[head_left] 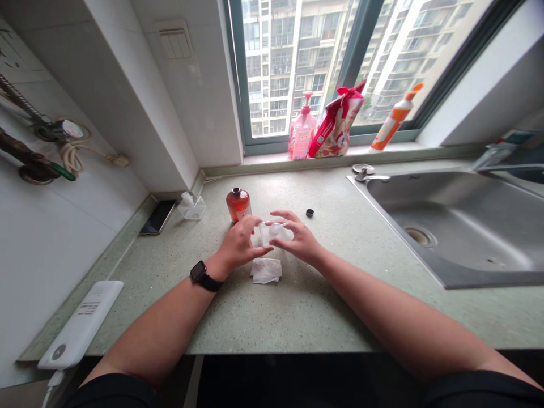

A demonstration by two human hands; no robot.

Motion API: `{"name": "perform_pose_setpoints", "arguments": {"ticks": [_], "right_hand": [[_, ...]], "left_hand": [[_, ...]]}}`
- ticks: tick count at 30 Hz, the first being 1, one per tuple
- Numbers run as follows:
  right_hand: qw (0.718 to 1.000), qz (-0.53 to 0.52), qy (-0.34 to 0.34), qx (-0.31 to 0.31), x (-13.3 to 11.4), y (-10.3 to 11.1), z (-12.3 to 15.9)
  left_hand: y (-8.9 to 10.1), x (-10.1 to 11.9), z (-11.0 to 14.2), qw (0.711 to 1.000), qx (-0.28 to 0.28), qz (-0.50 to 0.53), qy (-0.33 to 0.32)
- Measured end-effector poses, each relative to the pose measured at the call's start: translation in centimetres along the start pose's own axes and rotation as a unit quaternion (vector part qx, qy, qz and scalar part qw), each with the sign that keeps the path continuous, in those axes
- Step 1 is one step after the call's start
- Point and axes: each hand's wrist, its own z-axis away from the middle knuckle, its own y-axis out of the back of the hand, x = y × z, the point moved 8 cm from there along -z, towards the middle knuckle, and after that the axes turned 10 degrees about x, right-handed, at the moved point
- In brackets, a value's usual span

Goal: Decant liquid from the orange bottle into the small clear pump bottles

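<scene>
Between my two hands is a small clear plastic container (266,236) with a whitish rounded part near its right side; its exact kind is hard to make out. My left hand (238,242) grips its left side with thumb and fingers, and a black watch (203,275) is on that wrist. From the right, my right hand (301,239) holds the container with curled fingers and thumb. Just behind my left hand stands an amber bottle (238,203) with an uncapped dark neck. A black cap (310,213) lies beyond my right hand. Folded white tissue (266,271) rests in front of the container.
At left on the speckled counter (272,323) are a clear box-shaped container (192,208), a black phone (158,217) and a white power bank (83,323). A steel sink (450,280) lies right. The windowsill bears a pink pump bottle (302,133), a red bag (340,127) and an orange bottle (391,126).
</scene>
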Motion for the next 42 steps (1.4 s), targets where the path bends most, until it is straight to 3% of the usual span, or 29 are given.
{"name": "perform_pose_setpoints", "arguments": {"ticks": [8,16,20,24,32,37,42], "right_hand": [[0.998,0.015,-0.034,0.047,1.2,2.3,-0.4],[1.0,0.006,-0.014,0.009,-0.2,-0.4,-0.1],[0.998,0.002,-0.032,0.049,0.4,0.6,-0.4],[0.998,-0.008,-0.04,0.048,0.9,1.6,-0.4],[1.0,-0.008,-0.009,0.008,-0.6,-0.4,-0.3],[0.999,-0.016,-0.032,0.04,0.4,0.7,-0.6],[0.999,-0.016,-0.033,0.028,0.5,1.1,-0.4]], "left_hand": [[0.1,-0.7,-0.1,1.0,0.009,-0.003,0.003],[0.0,-0.6,0.0,1.0,0.007,-0.004,0.0],[-0.1,-0.7,0.0,1.0,0.004,-0.011,0.001],[-0.1,-0.8,0.0,1.0,0.004,-0.012,0.001],[0.0,-0.3,0.0,1.0,0.005,-0.015,-0.007],[0.0,-0.4,-0.1,1.0,0.007,-0.022,-0.005],[0.0,-0.5,-0.1,1.0,0.007,-0.021,-0.005]]}}
